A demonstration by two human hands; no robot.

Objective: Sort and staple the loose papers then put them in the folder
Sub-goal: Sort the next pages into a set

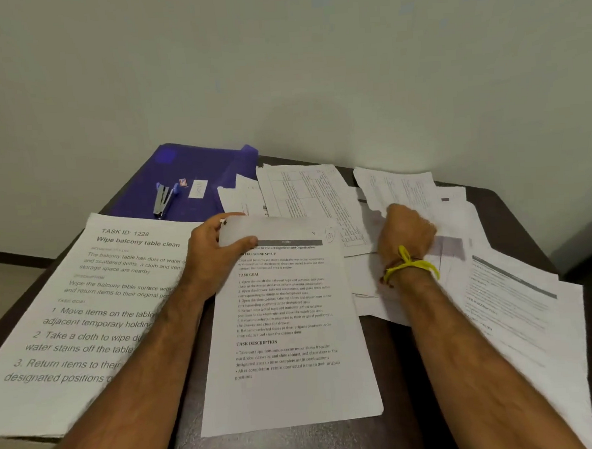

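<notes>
My left hand (213, 252) pinches the top left corner of a printed sheet (286, 327) that lies in the middle of the dark table (513, 213); the corner is bent up. My right hand (404, 232), a yellow band at its wrist, rests with curled fingers on the loose papers (419, 190) at the right; whether it grips one is hidden. A large-print sheet headed "Wipe balcony table clean" (80, 314) lies at the left. The blue folder (195, 171) lies flat at the back left, with a stapler (163, 200) on it.
A small staple box (183, 182) and a white card (197, 189) lie on the folder beside the stapler. More sheets with tables (307, 196) spread over the back and right (518, 308) of the table. A pale wall stands close behind the table.
</notes>
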